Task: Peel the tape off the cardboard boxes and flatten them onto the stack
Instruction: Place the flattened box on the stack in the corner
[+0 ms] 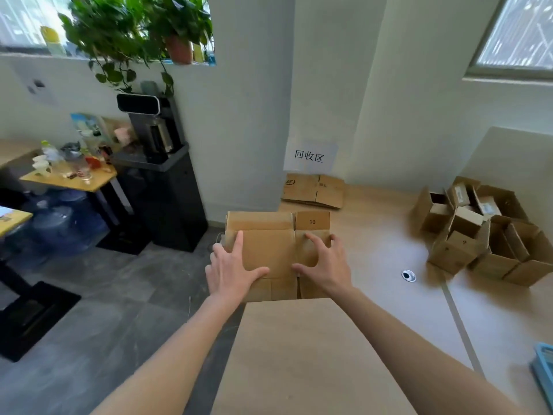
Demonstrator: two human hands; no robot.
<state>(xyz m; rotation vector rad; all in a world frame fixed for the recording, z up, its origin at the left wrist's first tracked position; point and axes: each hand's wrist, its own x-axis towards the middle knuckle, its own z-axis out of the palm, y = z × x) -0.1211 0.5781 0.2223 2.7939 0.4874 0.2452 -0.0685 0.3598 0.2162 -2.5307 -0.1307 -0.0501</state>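
Right now both hands are on one flattened box [269, 250], pressed flat-ish against the table's far-left corner, part of it overhanging the edge toward the floor.

Left hand [232, 269]: fingers straight and spread, palm on the left panel, thumb running along the lower crease. Pressing, not gripping. Risk: that side sits past the table edge [236, 319], so a hard push there has nothing beneath it; the box could tip off toward the grey floor.

Between the hands: a vertical fold seam. Can't tell whether any tape is left on it. If some is, the panels will spring back up once pressure comes off.

Right hand [324, 263]: fingers arched, tips digging into the right panel, thumb low near the seam. More claw than flat palm, holding nothing around. Fingertip load could buckle the cardboard rather than flatten it.

Beyond the grip, against the wall: the stack [314, 191] of flattened boxes, well apart. The carry over is where a half-flattened box reopens.

Far right of the grip: the pile of unflattened boxes [484, 235], flaps up, loosely heaped. Pulling one out carelessly may topple the others.
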